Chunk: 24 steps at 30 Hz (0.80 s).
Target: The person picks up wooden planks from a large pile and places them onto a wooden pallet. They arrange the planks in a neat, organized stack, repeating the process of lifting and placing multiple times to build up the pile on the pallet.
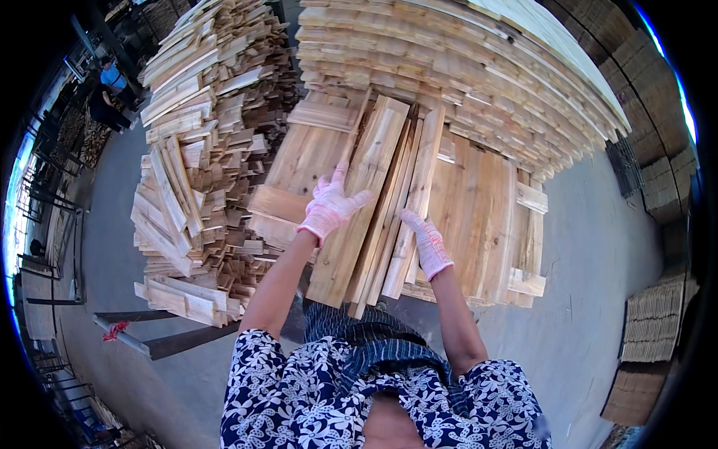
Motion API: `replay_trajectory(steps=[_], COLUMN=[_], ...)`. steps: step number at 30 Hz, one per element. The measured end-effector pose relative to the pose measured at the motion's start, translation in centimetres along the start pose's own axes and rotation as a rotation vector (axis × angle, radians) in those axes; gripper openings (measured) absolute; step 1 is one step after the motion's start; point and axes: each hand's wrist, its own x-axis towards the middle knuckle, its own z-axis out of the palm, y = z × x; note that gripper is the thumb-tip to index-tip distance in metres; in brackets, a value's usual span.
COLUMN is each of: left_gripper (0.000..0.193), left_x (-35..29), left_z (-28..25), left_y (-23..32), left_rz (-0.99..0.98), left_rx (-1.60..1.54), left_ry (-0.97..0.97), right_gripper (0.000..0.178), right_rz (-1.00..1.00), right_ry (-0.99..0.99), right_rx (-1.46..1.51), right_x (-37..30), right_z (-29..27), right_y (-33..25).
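Note:
Several long, narrow wooden planks (400, 191) lie slanted side by side in front of me, their near ends pointing toward my body. The leftmost is a wider knotted plank (360, 206). My left hand (334, 203), in a pale pink-and-white knit glove, rests at its left edge with fingers spread and the thumb lying across its face. On the bundle's right side, my right hand (428, 243), gloved alike, curls around the outer edge of a light plank (419, 191); some of its fingers are hidden. Beneath lie wide jointed board panels (475, 217) and another panel (308, 161) at the left.
A tall stack of boards (449, 67) rises beyond the planks. Left of me stands a high, uneven pile of wood offcuts (198, 165). Near it a dark metal frame (187, 343) juts out. Bundled stacks (651, 322) line the right; a person (112, 93) is far left.

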Motion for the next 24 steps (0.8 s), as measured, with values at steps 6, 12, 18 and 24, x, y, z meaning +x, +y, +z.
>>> replay_trajectory(steps=[6,12,18,24], left_gripper=[0.099,0.095,0.100,0.090], left_x=[-3.8,-1.9,-0.1,-2.6], left_z=[5.2,2.9,1.1,-3.1], left_y=[5.4,3.7,-1.5,-2.8], left_rz=[0.201,-0.004,0.046,0.009], left_rx=[0.623,0.577,-0.188,-0.696], left_ry=[0.070,-0.020,0.006,-0.010], right_gripper=[0.076,0.099,0.101,0.076], right_rz=[0.051,-0.038,0.292,0.179], right_ry=[0.120,0.460,0.871,0.613], right_rx=[-0.126,-0.690,-1.350,-1.242], right_x=[-5.2,-6.6,-2.4,0.0], right_z=[-11.2,-26.1,-34.3,-45.6], right_y=[-1.4,-2.8,-4.7,-2.0])
